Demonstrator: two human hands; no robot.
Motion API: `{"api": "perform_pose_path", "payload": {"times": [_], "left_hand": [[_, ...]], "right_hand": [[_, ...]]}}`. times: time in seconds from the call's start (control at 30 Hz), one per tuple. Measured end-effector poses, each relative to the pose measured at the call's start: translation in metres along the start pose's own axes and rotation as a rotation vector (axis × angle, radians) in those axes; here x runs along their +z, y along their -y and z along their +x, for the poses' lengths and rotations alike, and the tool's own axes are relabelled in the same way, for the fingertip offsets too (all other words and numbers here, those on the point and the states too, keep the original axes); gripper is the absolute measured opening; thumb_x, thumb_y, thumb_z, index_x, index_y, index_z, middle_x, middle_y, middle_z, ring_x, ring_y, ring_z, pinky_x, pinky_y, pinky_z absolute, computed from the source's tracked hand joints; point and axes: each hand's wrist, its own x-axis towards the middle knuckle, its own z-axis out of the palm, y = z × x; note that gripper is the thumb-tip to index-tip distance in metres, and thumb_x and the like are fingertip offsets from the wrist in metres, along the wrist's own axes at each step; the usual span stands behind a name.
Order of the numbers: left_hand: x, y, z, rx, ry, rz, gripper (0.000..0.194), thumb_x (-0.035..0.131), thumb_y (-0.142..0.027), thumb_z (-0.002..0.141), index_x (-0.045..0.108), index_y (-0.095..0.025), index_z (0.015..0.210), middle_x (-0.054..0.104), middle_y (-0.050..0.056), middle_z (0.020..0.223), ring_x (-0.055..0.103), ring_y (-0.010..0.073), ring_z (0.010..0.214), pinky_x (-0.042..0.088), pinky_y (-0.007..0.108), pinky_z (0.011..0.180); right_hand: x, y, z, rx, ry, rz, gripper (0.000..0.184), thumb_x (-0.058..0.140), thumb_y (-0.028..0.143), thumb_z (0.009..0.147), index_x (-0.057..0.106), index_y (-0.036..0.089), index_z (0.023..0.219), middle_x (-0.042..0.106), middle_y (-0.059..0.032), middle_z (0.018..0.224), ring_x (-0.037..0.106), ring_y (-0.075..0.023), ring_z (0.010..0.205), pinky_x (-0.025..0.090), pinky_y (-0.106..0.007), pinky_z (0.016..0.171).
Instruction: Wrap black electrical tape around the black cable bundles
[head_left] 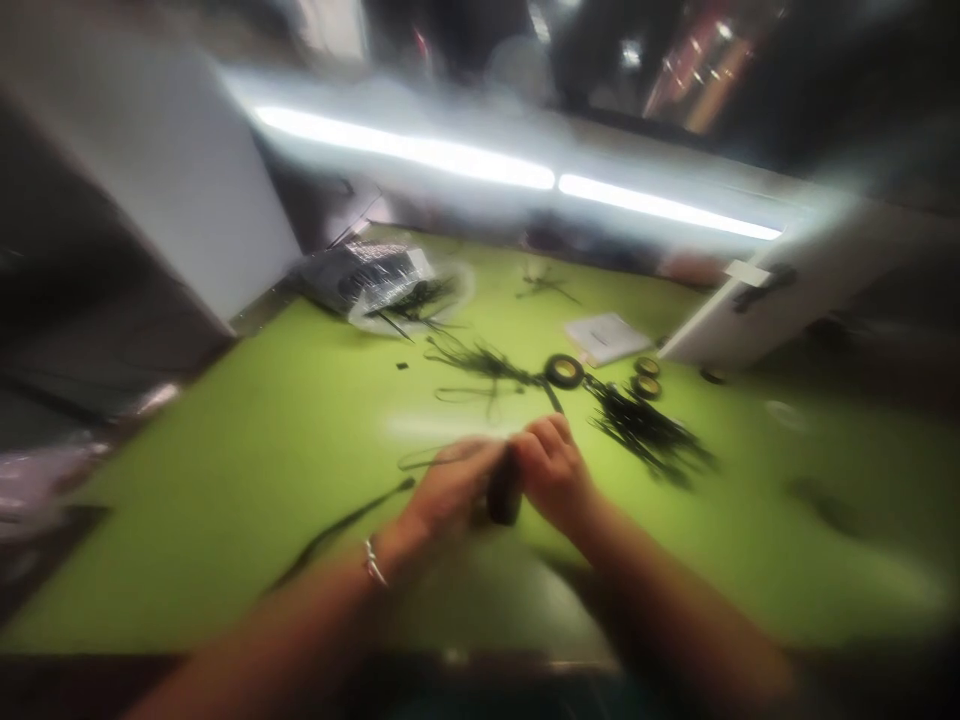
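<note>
My left hand [459, 482] and my right hand [553, 468] meet above the near middle of the table. Between them is a dark, block-shaped object [504, 490], blurred, with its lower end hanging below the fingers. My left hand is closed round its left side, and my right fingers are curled against its upper right. A thin cord loop [418, 459] shows at the left hand's far side. Just beyond my right knuckles a short dark strip [553, 396] reaches toward a black tape roll [564, 371]; whether my right hand touches it I cannot tell.
On the green table [247, 450] lie a black cable [341, 522], loose thin cords [484, 362], a dark cable bundle [645, 430], small tape rolls [646, 378] and a white packet [606, 338]. A clear plastic bag [375, 280] is at the back left. White panels flank the table.
</note>
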Motion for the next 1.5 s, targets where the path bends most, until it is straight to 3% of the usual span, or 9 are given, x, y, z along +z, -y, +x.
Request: {"api": "perform_pose_path", "payload": {"times": [0.17,0.37,0.6,0.73,0.83,0.97,1.1,1.33,1.5], "left_hand": [[-0.003,-0.002,0.002,-0.024,-0.034,-0.043,0.027,0.074,-0.039,0.072,0.065,-0.014,0.066,0.058,-0.002,0.06,0.05,0.0088,0.056,0.04,0.022,0.056],[-0.006,-0.01,0.003,-0.022,0.044,0.054,0.022,0.074,-0.033,0.07,0.071,-0.012,0.073,0.066,0.005,0.073,0.058,0.0148,0.069,0.044,0.025,0.065],[-0.011,-0.012,0.006,0.429,-0.072,0.549,0.016,0.065,-0.03,0.079,0.069,-0.016,0.073,0.067,0.006,0.087,0.061,0.0187,0.083,0.047,0.028,0.076],[-0.014,-0.007,0.012,0.691,-0.074,0.749,0.013,0.062,-0.024,0.083,0.068,-0.016,0.074,0.064,0.007,0.086,0.06,0.018,0.083,0.048,0.031,0.079],[-0.014,-0.005,0.011,0.761,-0.095,0.781,0.012,0.062,-0.023,0.083,0.067,-0.017,0.073,0.063,0.007,0.085,0.059,0.0184,0.085,0.047,0.032,0.08],[-0.009,-0.005,0.006,0.527,-0.042,0.562,0.011,0.064,-0.029,0.082,0.065,-0.018,0.086,0.064,0.006,0.09,0.062,0.018,0.083,0.049,0.031,0.077],[-0.005,-0.006,0.003,0.186,0.15,0.266,0.046,0.068,-0.03,0.079,0.054,-0.019,0.121,0.068,0.004,0.082,0.064,0.0169,0.073,0.051,0.031,0.069],[-0.008,-0.008,0.008,0.272,0.067,0.254,0.011,0.068,-0.02,0.072,0.07,-0.015,0.082,0.069,0.006,0.092,0.063,0.0211,0.091,0.05,0.03,0.079],[-0.009,-0.013,0.007,0.108,0.023,0.228,0.009,0.068,-0.019,0.068,0.071,-0.013,0.074,0.07,0.005,0.077,0.061,0.0147,0.063,0.047,0.024,0.057]], "right_hand": [[0.001,-0.008,-0.005,-0.148,-0.013,0.087,0.02,0.049,0.007,0.087,0.061,0.02,0.098,0.056,-0.006,0.082,0.051,-0.0199,0.086,0.05,-0.034,0.079],[0.006,-0.022,-0.012,-0.213,-0.033,0.182,0.03,0.05,0.005,0.087,0.061,0.024,0.108,0.062,-0.0049,0.089,0.054,-0.0197,0.099,0.051,-0.035,0.084],[0.001,-0.014,-0.001,0.193,0.046,0.554,0.014,0.053,0.017,0.089,0.06,0.021,0.101,0.063,-0.0063,0.096,0.059,-0.0182,0.093,0.05,-0.036,0.081],[-0.002,-0.008,0.0,0.155,0.09,0.393,0.01,0.052,0.018,0.09,0.062,0.021,0.09,0.062,-0.0046,0.08,0.057,-0.0172,0.077,0.047,-0.033,0.071],[-0.002,-0.004,0.001,0.149,0.091,0.345,0.01,0.053,0.015,0.088,0.061,0.021,0.086,0.061,-0.004,0.076,0.054,-0.017,0.074,0.045,-0.032,0.069],[-0.005,-0.001,0.003,0.209,0.035,0.396,0.013,0.053,0.011,0.085,0.055,0.021,0.078,0.057,-0.0018,0.072,0.051,-0.0162,0.072,0.044,-0.03,0.066],[-0.007,-0.003,0.005,0.173,-0.02,0.345,0.013,0.053,0.009,0.084,0.053,0.021,0.079,0.055,-0.0025,0.075,0.05,-0.017,0.075,0.044,-0.031,0.067],[-0.007,-0.001,0.003,0.017,-0.003,0.135,0.017,0.049,0.007,0.087,0.051,0.019,0.074,0.049,-0.0026,0.07,0.042,-0.017,0.072,0.042,-0.031,0.066],[-0.012,0.004,0.005,-0.08,0.033,0.06,0.019,0.045,0.004,0.087,0.056,0.018,0.081,0.049,-0.0032,0.068,0.04,-0.0174,0.071,0.043,-0.03,0.066]]}}
